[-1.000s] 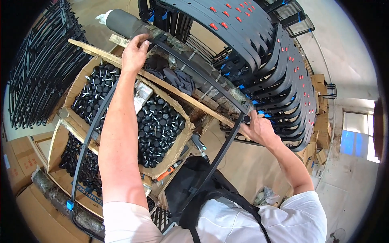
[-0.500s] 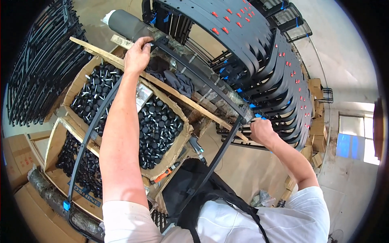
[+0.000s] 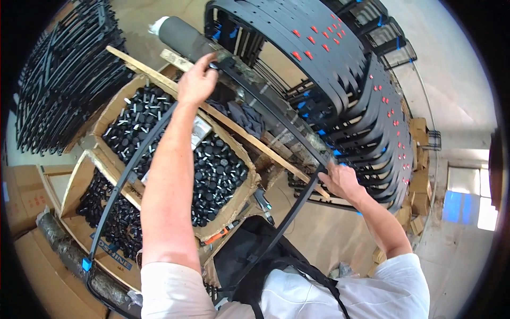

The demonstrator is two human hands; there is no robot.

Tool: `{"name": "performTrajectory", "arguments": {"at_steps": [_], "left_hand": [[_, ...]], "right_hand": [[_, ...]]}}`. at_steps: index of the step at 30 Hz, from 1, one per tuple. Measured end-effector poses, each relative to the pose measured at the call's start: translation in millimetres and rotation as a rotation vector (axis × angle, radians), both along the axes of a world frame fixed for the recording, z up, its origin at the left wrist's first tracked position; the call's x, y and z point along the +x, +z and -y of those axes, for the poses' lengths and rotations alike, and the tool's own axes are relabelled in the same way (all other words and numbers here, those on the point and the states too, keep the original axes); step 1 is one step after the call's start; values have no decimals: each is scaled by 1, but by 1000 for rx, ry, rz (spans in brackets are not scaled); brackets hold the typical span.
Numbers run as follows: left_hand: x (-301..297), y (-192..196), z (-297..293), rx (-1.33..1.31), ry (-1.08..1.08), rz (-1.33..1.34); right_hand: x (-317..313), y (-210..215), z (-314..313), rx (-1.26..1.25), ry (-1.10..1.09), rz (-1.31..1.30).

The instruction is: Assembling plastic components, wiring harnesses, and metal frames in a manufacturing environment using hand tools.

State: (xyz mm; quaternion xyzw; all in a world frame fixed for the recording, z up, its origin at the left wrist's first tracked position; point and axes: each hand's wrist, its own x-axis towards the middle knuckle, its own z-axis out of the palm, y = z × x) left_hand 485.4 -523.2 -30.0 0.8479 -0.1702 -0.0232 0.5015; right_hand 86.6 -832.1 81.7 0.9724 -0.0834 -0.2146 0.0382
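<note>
A bent black metal frame (image 3: 268,103) lies across the rests in front of me, its curved side running down the left to a blue clip. My left hand (image 3: 197,84) is at the far left corner, thumb and forefinger closed about the corner and a small dark piece there. On the right corner, my right hand (image 3: 341,182) has its fingers bent round the joint; whether a small part is under them is hidden. Below the left arm, a cardboard box (image 3: 245,190) holds many black round-headed screw feet (image 3: 219,165).
A second carton (image 3: 69,186) of small black parts stands at lower left. A wooden strip (image 3: 247,127) and a wrapped roller (image 3: 183,37) lie beneath the frame. Stacked black frames (image 3: 366,125) with red pieces rise at right, more frames (image 3: 64,80) at far left. A power tool (image 3: 262,201) hangs beside the box.
The view has shifted slightly, so the scene sits a little further right and lower. My right hand has moved in over the corner, covering the round knob seen there before. My left forefinger has straightened somewhat.
</note>
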Motion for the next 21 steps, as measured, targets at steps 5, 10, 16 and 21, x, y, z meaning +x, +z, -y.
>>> {"name": "performTrajectory", "arguments": {"at_steps": [5,10,16,21], "left_hand": [[-5,22,19,269,98,52],[6,50,-17,475,-34,120],[37,40,-62,385,344,345],[2,58,12,552,38,434]], "right_hand": [[-8,-30,0,-120,69,-31],[-15,-28,14,-67,-126,-11],[-8,-34,7,-103,75,22],[-15,-36,15,-65,-55,6]]}}
